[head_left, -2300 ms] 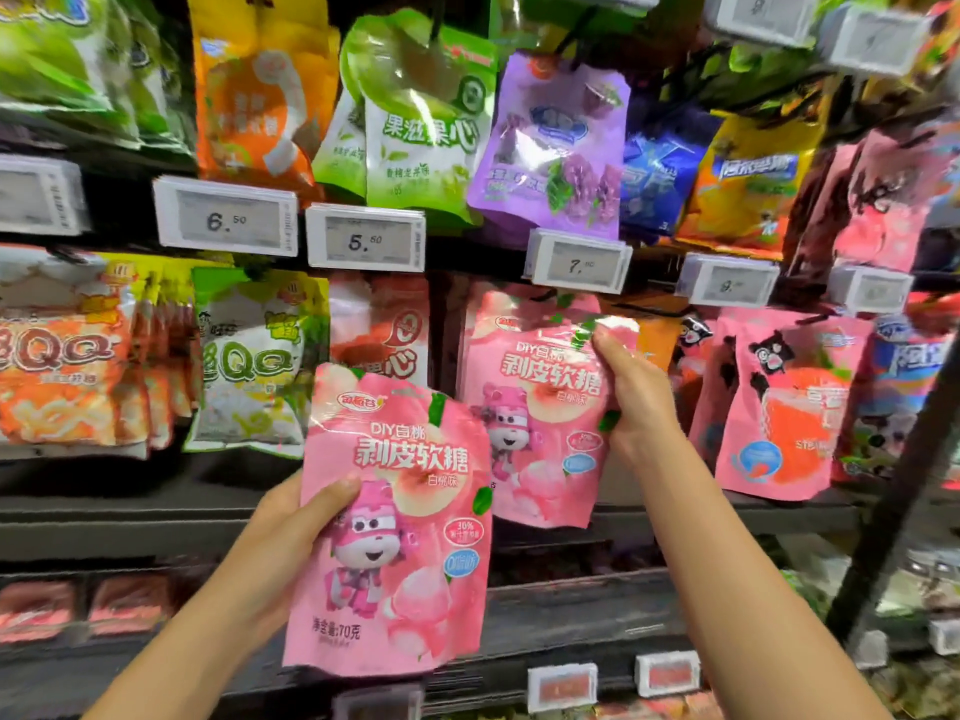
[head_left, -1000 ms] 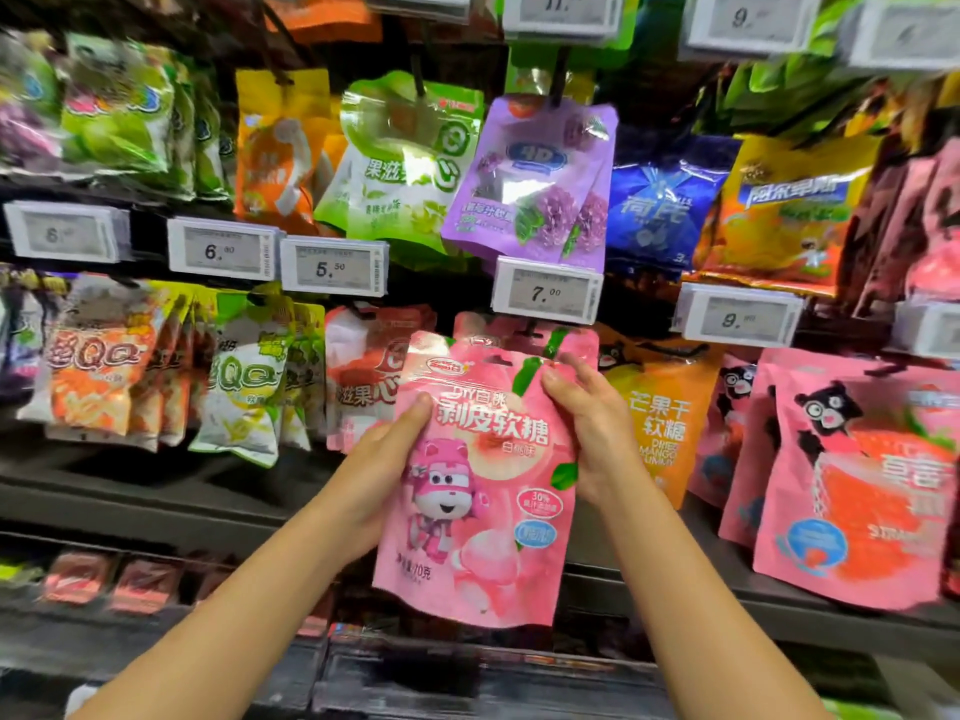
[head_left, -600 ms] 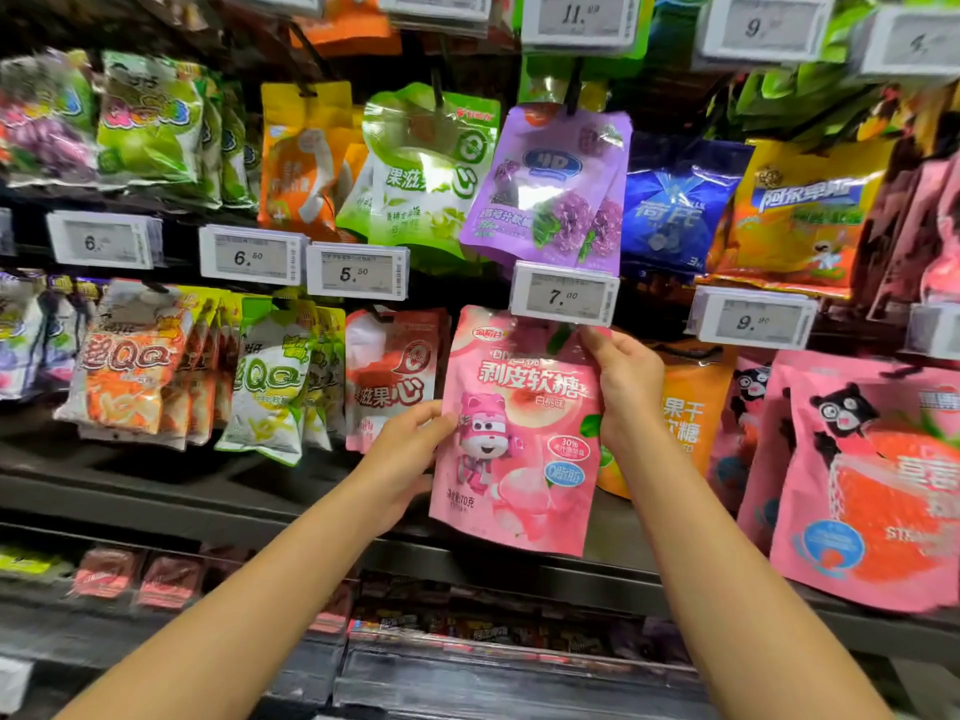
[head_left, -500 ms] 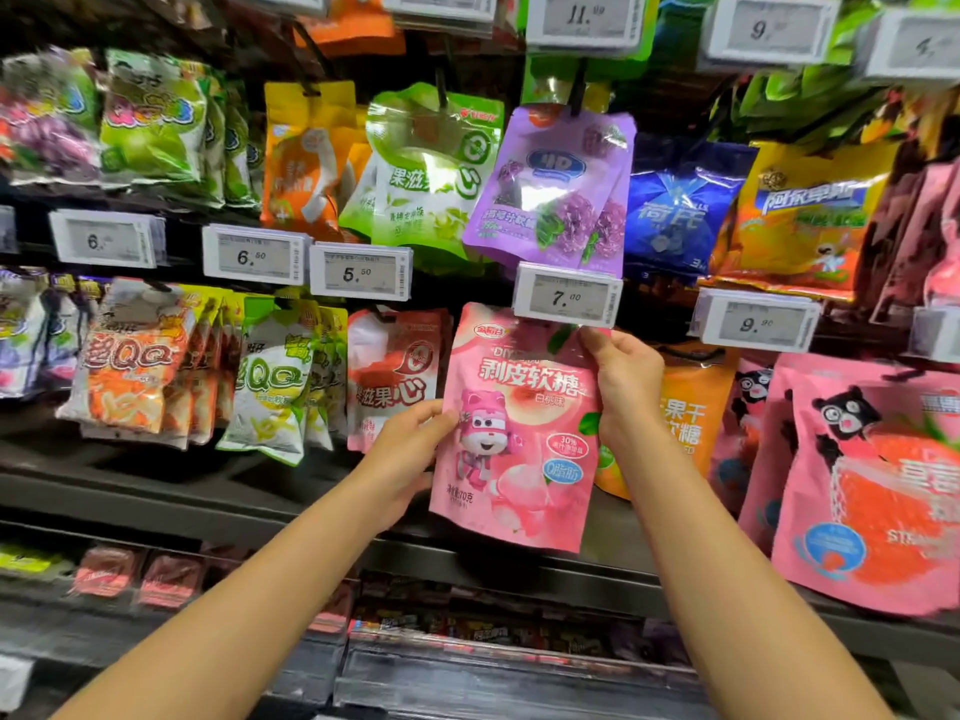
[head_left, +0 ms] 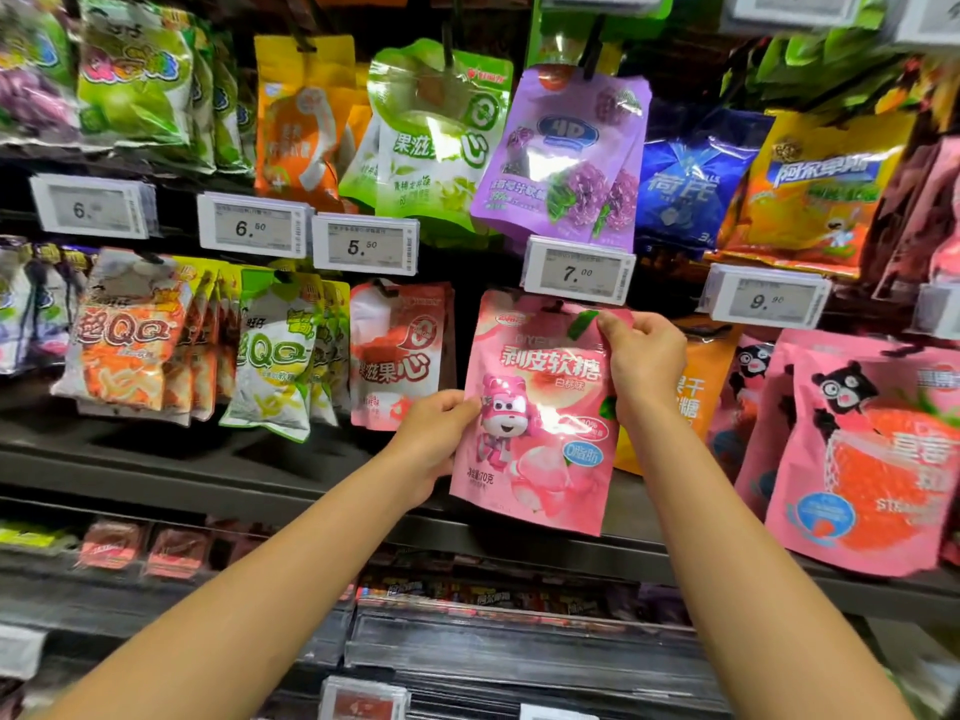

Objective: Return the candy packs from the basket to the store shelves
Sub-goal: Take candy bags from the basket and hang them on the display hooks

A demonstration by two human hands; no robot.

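Head view: pink candy pack at centre frame, upright against the shelf display, top edge just under the 7.00 price tag. Left hand gripping the pack's lower left edge, thumb on the front face. Right hand pinching the upper right corner, fingers curled. Directly left, a red-and-white pack; right, partly behind the right hand, an orange pack, then pink bear packs. Above the tag, a purple pack hanging. Dark shelf running across beneath.
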